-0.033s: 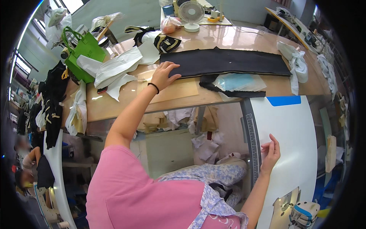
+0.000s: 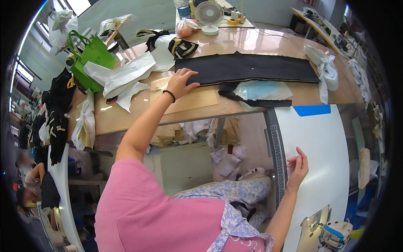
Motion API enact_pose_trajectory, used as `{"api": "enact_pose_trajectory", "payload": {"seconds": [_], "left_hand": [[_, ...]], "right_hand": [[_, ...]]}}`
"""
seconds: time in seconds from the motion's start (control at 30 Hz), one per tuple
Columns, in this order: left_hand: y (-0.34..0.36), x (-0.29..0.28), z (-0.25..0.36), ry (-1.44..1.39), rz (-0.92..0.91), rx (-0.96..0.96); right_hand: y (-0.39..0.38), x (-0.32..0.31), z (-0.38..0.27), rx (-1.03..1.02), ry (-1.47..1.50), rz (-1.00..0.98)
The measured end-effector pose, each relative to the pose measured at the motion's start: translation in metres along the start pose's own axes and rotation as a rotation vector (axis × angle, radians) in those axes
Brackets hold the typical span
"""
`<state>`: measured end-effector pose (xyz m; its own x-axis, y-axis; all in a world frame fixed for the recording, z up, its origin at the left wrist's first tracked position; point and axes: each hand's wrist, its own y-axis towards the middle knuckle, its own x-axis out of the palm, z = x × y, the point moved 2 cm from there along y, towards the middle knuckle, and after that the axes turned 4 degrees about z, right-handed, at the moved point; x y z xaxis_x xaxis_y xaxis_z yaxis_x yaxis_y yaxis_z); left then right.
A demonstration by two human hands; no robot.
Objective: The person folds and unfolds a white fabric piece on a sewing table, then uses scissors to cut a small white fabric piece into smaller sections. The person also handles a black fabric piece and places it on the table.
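A long strip of black fabric [image 2: 252, 68], apparently in layers, lies across the tabletop in front of me. My left hand [image 2: 183, 83] rests at its left end, thumb and fingers apart and touching the fabric's edge. My right hand [image 2: 297, 168] is over the white machine table [image 2: 321, 147] by its dark ruler edge [image 2: 277, 164]. Its fingers are loosely bent and apart, and I see nothing in them. Just below the fabric is a clear packet with something light blue [image 2: 260, 90] inside, beside a narrow black fabric piece [image 2: 235, 95].
White paper-like pieces [image 2: 130, 75] and a green bag [image 2: 90, 63] lie to the left. A small white fan [image 2: 209, 17] stands at the back. White tied bundles [image 2: 327, 69] sit at the right. Part of a sewing machine [image 2: 336, 235] shows at lower right. Another person is at far left.
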<state>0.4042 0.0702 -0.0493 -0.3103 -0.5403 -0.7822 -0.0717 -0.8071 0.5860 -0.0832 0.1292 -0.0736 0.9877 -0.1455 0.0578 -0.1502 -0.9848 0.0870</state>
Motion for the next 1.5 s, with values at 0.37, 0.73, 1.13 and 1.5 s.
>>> {"api": "enact_pose_trajectory", "payload": {"seconds": [0.37, 0.73, 1.13, 1.5], "left_hand": [[0.005, 0.022, -0.011, 0.084, -0.066, 0.018], [-0.008, 0.018, 0.006, 0.176, -0.006, 0.128], [-0.011, 0.037, -0.017, 0.338, -0.110, 0.136], [0.016, 0.028, 0.005, 0.099, -0.150, 0.005]], "right_hand": [[0.000, 0.001, 0.000, 0.003, -0.023, 0.001], [0.001, -0.001, 0.002, -0.010, -0.014, -0.007], [0.001, 0.000, 0.001, -0.012, -0.006, -0.008], [0.000, 0.003, -0.002, -0.016, -0.026, -0.006]]}}
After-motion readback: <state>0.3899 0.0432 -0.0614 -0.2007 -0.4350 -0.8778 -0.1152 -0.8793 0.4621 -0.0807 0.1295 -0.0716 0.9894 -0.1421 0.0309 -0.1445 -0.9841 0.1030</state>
